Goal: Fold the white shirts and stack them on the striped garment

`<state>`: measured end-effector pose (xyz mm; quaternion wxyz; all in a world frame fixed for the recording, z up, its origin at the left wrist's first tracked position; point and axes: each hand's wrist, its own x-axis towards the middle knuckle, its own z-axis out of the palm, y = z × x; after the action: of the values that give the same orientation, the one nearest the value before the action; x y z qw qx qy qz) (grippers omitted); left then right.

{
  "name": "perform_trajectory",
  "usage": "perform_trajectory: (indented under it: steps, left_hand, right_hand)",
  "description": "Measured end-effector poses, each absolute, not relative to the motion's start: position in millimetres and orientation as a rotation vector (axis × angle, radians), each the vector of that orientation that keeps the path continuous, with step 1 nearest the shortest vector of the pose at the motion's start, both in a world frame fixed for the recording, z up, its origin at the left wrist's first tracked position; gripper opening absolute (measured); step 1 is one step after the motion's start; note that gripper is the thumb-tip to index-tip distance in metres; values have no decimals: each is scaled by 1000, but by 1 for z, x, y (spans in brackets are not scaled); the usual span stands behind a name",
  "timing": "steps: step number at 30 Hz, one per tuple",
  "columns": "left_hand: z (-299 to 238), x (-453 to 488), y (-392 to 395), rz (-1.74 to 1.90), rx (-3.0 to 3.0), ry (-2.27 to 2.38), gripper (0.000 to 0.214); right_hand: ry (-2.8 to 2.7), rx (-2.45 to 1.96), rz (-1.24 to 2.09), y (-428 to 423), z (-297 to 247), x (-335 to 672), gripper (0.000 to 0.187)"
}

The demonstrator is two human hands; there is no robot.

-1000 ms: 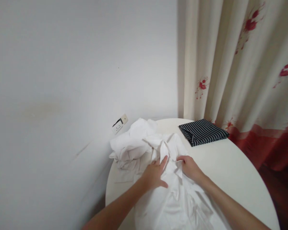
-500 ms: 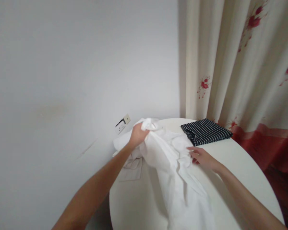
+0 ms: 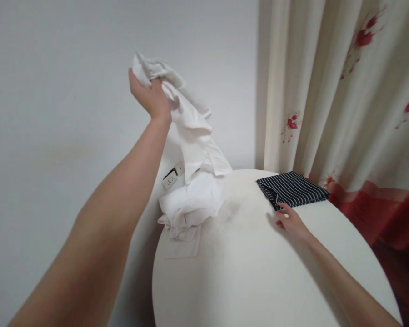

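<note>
My left hand is raised in front of the wall, closed around a bunched part of a white shirt. The shirt hangs down to the right from that grip, and its lower edge reaches a crumpled pile of white cloth at the table's far left. Over the table, my right hand is empty, its fingers loosely bent and apart. It is beside the near corner of a folded black-and-white striped cloth; whether the fingertips touch it I cannot tell.
The round white table stands against a pale wall. A socket is on the wall behind the pile. A curtain with red flowers hangs at the right, behind the striped cloth.
My left hand has lifted up and to the left, pulling the white shirt off the middle of the table. My right hand has shifted slightly right, away from the shirt.
</note>
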<state>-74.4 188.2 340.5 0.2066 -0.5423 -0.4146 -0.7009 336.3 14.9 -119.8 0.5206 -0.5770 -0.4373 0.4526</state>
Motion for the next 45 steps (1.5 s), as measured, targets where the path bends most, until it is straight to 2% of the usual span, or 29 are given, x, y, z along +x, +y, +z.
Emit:
perform_trajectory:
  steps: [3,8,11,14,16,17,19,23,27,30,35,37,40,42,45]
  left_hand:
    - [298,-83,145,-2001,-1315,-1273,41]
    - [150,-109,40,-1750,-1607,-1630,24]
    - [55,-145,-10,-1438,-1681,-1953,37]
    - [-22,-177,-43,-1026,-1811,-2262,50]
    - [-55,-184,-63,-996,-1717,-2243,73]
    - [-63,-183,-73,-1036,-1667,-2150,85]
    - [-66,-170,-91,-1102,-1646,-1948,90]
    - [-38,-125,-106,-1212,-1746,-1724,64]
    - [-29,-71,-93,-1242,-2155,-1661,32]
    - [-44,-26,-79,-1155,-2576,-1617,32]
    - [-64,32,-56,-1052,-2920,-1673,62]
    - [-64,43,-44,-1128,-2891,-1714,58]
    - [-68,50,-28,-1242,-2874,-1769,46]
    - [-75,52,-19,-1320,-2904,-1851,44]
    - [-88,54,-13,-1490,-2769,-2010,48]
  right_hand:
    - [-1049,-1366,1080,18,-124,335,46]
    - [-1130,-1374,987,23,-121,343,35]
    - [-1258,-1394,802,25,-117,347,26]
    - [-1424,-1487,428,24,-116,344,28]
    - [-1504,-1572,209,23,-117,338,32]
    - [-1538,-1625,145,22,-119,333,34]
    - [-1616,-1742,102,21,-122,324,39]
    - [-1730,-1908,119,19,-115,315,45]
    - [-1763,-1723,192,8,-87,316,41]
    - [-1914,-1461,469,-10,-70,308,44]
    - [-2056,-1063,1228,-35,-62,289,41]
    - [-1981,-941,1457,-39,-56,289,39]
    - [-1727,-814,1572,-39,-41,299,36]
    - [-1408,-862,1508,-33,-31,312,40]
    - [-872,-1016,1224,-15,-29,350,40]
